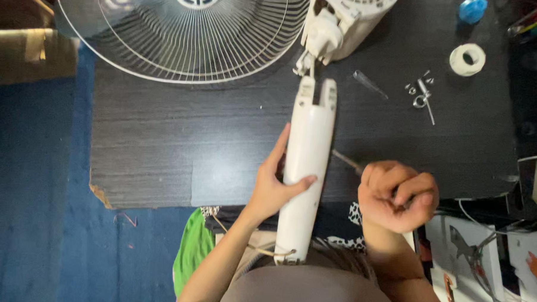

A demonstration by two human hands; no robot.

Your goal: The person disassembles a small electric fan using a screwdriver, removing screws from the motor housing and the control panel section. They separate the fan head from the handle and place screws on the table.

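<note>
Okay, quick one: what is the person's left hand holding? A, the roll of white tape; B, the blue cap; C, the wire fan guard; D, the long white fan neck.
D: the left hand wraps around the long white fan neck, thumb across its front, while the wire fan guard, roll of white tape and blue cap lie untouched on the dark table.

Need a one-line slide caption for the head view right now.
Left hand grips white fan column on dark table; right hand fisted around a thin tool.
</note>
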